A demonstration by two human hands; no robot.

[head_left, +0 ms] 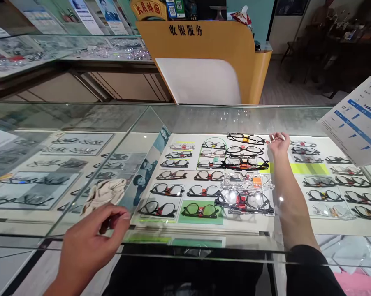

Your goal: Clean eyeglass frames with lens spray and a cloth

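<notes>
Right grip [279, 144]: fingers apart and slightly bent, palm side showing; open, with no object visibly held. Probably extended this far to bring the fingertips level with the end frame.
Left grip [93, 236]: fingers curled, thumb toward the index finger; whether it holds anything cannot be told. Located at 7 o'clock of the view, likely to stay clear of the rows.
End frame [246, 139]: dark eyeglasses at 9 o'clock from the right grip, just beside it; contact cannot be confirmed.
Frame column: at 6 o'clock from the end frame, dark pairs and one clear frame [249, 180], closely spaced; probably aligned for side-by-side comparison.
Beige cloth [107, 195]: bunched, at 1 o'clock from the left grip; contact cannot be determined.
Green card [185, 220]: beneath one dark pair at 6 o'clock of the view, presumably to set that pair off from the white.
Tabletop [250, 226]: white; its rows face one way, presumably for easy viewing.
Printed sheet [358, 119]: tilted, at 3 o'clock of the view; presumably angled for reading.
Orange-brown stand [210, 45]: 12 o'clock, beyond the glass.
</notes>
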